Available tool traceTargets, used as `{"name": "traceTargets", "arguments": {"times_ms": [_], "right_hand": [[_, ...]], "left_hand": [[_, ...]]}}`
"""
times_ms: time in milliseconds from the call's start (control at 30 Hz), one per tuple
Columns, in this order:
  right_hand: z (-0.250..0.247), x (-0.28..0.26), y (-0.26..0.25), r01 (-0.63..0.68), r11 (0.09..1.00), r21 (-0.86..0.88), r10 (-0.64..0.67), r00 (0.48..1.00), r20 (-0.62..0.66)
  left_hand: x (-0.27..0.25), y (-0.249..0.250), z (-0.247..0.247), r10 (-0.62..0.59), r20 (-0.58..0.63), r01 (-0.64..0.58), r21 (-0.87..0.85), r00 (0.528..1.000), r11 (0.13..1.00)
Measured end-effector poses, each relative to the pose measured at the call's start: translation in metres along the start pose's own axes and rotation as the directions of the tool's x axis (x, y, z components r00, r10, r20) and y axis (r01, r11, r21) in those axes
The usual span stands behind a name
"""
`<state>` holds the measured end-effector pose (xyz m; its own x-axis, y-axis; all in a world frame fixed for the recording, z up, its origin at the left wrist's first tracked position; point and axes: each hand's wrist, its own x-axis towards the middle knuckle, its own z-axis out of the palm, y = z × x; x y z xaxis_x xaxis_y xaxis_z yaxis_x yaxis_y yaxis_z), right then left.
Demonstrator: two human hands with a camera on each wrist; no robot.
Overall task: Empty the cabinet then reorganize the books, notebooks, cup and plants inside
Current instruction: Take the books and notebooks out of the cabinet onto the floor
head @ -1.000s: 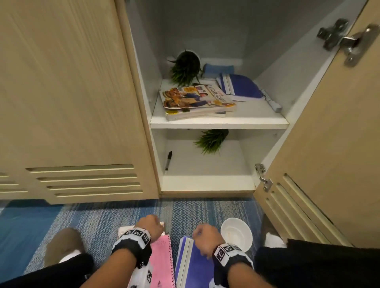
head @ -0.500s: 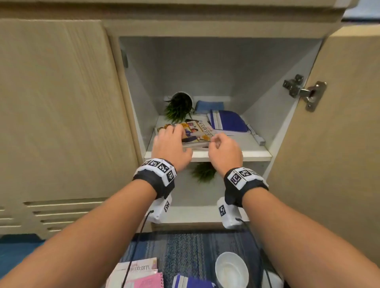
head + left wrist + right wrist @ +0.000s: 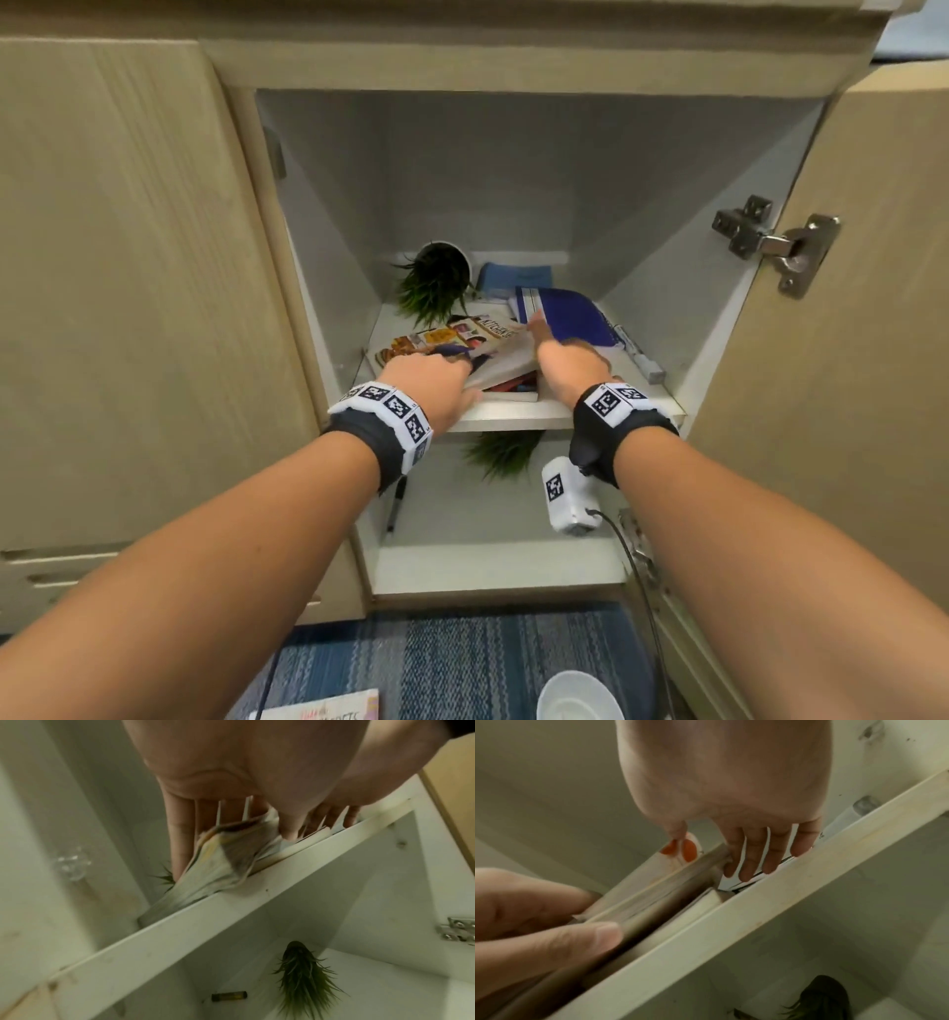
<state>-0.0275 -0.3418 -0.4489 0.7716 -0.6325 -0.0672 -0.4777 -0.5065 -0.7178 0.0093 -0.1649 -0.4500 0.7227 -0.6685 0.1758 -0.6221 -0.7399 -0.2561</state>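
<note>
Floor: blue striped rug (image 3: 462, 663) at the cabinet foot, with a white cup (image 3: 580, 698) and a pink-edged notebook (image 3: 323, 709) already lying out on it.
Lower compartment: black pen (image 3: 396, 501) by the left wall; green plant (image 3: 506, 452) tipped on its side further back, partly hidden under the shelf (image 3: 513, 413).
Left hand (image 3: 429, 383): grasping the near left corner of the cookbook (image 3: 462, 342), thumb below and fingers on the cover, pages bowed upward in the left wrist view.
Right hand (image 3: 570, 360): fingers extended and relaxed, slid in beside the cookbook's right edge onto the papers under it; nothing gripped.
Under the cookbook: a second book with a reddish spine (image 3: 513, 388), flat on the shelf near its front edge.
Shelf, right side: blue notebook (image 3: 570, 316), with a white marker (image 3: 639, 354) just beside it along the wall.
Shelf, back: second plant (image 3: 436, 285) fallen forward, leaves touching the cookbook's far edge; blue cloth-like item (image 3: 516, 275) behind.
Step, as judged: emptying under way, cookbook next to come out.
Risk: soft cover held at one corner, likely to sag and slip; pulling it forward could drag the leaning plant or nudge the marker off the shelf edge.
</note>
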Motion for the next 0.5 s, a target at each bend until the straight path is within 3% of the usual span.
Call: {"name": "traceTargets", "arguments": {"times_ms": [33,133,267,367,433,500], "right_hand": [[0.001,-0.002,0.000,0.014,0.989,0.144,-0.014,1.000,-0.007],[0.003,-0.019,-0.001,-0.026,0.843,0.537,-0.019,0.997,0.078],[0.004,-0.040,-0.004,-0.063,0.808,0.586,-0.080,0.973,0.216],[0.003,-0.048,-0.012,-0.179,0.737,0.652,-0.031,0.954,0.297],[-0.003,-0.049,-0.012,-0.177,0.706,0.686,-0.003,0.968,0.253],[-0.017,-0.042,-0.005,-0.106,0.705,0.701,-0.006,0.988,0.155]], "left_hand": [[-0.002,0.005,-0.005,0.019,-0.030,-0.019,0.024,0.999,1.000],[-0.007,0.021,-0.016,-0.005,-0.106,0.002,-0.026,0.994,1.000],[-0.010,0.040,-0.024,-0.003,-0.177,0.003,0.000,0.984,1.000],[-0.012,0.051,-0.032,0.010,-0.195,-0.014,-0.020,0.981,1.000],[-0.017,0.056,-0.043,0.011,-0.214,-0.034,-0.102,0.977,0.994],[-0.023,0.055,-0.057,-0.073,-0.202,0.003,-0.327,0.977,0.945]]}}
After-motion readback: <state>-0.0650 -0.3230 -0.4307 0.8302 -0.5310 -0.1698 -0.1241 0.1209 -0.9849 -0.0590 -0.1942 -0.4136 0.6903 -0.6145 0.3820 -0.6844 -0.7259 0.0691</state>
